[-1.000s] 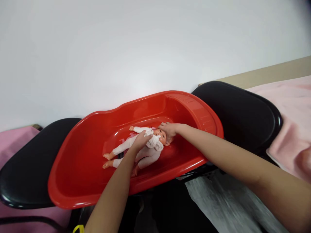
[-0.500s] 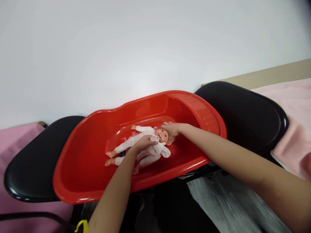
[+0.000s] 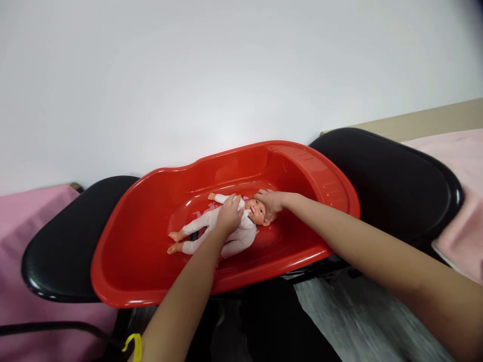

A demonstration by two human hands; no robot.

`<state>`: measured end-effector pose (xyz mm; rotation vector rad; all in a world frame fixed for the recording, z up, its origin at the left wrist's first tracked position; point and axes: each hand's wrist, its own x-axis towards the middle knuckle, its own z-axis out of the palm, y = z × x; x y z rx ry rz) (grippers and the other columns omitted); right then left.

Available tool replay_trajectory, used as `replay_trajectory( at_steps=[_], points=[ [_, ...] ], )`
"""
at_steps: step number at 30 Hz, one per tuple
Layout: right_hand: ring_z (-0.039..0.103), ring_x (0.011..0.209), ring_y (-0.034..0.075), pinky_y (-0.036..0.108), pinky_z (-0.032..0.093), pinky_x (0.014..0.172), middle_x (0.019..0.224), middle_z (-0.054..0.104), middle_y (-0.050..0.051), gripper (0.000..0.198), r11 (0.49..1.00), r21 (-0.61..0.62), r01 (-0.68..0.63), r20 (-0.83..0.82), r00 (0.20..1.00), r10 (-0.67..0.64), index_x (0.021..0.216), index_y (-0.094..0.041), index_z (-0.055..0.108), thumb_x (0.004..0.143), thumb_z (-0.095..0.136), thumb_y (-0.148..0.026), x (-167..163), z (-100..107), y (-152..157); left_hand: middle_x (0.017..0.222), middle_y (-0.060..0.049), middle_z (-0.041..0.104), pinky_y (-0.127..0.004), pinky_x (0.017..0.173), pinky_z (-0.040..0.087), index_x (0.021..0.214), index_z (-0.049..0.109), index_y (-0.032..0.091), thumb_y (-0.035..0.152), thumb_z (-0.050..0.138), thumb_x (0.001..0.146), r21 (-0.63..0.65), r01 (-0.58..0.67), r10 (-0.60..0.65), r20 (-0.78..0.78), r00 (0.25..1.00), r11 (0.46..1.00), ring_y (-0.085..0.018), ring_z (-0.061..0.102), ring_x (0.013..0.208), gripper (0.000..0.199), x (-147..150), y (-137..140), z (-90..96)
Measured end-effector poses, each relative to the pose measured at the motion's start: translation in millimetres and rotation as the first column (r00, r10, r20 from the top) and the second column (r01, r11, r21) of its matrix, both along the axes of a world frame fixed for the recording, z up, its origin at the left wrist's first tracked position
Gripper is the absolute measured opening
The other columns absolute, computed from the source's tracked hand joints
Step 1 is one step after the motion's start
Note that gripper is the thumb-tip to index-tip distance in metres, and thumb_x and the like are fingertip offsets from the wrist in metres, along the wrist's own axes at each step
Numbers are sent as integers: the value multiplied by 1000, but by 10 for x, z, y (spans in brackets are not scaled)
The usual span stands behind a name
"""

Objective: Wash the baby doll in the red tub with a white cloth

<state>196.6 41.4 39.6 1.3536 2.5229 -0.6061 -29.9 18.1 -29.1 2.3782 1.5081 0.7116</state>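
Observation:
A baby doll (image 3: 202, 221) with white sleeves and legs lies on its back inside a red baby bathtub (image 3: 130, 301), head to the right and feet to the left. My right hand (image 3: 272, 202) is curled around the top and back of the doll's head; its fingertips are partly hidden behind the head. Across the doll's upper chest, my left hand (image 3: 229, 215) is closed on a white cloth (image 3: 246, 220), which bunches out beside the doll's chin. Most of the cloth is covered by that hand.
Black rounded panels flank the tub, one at left (image 3: 64, 246) and one at right (image 3: 385, 181). Pink cloth (image 3: 30, 216) covers the surface at left, paler pink cloth (image 3: 460, 156) at right. A black cable (image 3: 56, 326) crosses the lower left. A white wall (image 3: 226, 75) rises behind.
My left hand has moved up and across the doll's chest, taking the white cloth along from its near shoulder. My right hand stays at the head. The view has shifted slightly.

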Motion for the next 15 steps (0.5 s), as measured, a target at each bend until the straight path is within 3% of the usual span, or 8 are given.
replay_trajectory(
  at_steps=[3, 6, 10, 15],
  points=[
    [48, 128, 37, 41, 47, 100, 134, 50, 12, 102, 1000, -5, -1, 1, 1000, 1, 137, -23, 49, 48, 90, -50, 0, 28, -31, 149, -22, 47, -46, 120, 32, 145, 50, 5, 28, 43, 101, 33, 42, -35, -203, 978, 999, -32, 43, 139, 50, 13, 22, -124],
    [47, 128, 37, 42, 46, 102, 134, 50, 13, 103, 1000, -15, 0, -9, 1000, 0, 139, -23, 48, 49, 89, -51, 5, 42, -44, 145, -21, 51, -44, 116, 38, 144, 50, 7, 26, 41, 102, 16, 23, -18, -257, 966, 1000, -29, 48, 135, 47, -47, 89, -201],
    [48, 126, 37, 44, 46, 102, 134, 49, 13, 102, 1000, -25, 9, -11, 1000, -9, 139, -24, 47, 50, 88, -53, 9, 25, -33, 141, -17, 53, -37, 111, 43, 140, 53, 10, 26, 45, 101, -40, -6, -4, -247, 969, 999, -27, 52, 129, 43, -94, 150, -149],
    [49, 126, 37, 46, 45, 103, 135, 48, 12, 104, 999, -35, 22, -6, 1000, -22, 138, -25, 47, 48, 88, -59, 30, -68, 37, 134, -14, 58, -36, 98, 48, 135, 57, 15, 28, 44, 102, -148, -139, 88, -310, 947, 979, -27, 60, 115, 38, -246, 152, -41]
  ],
)
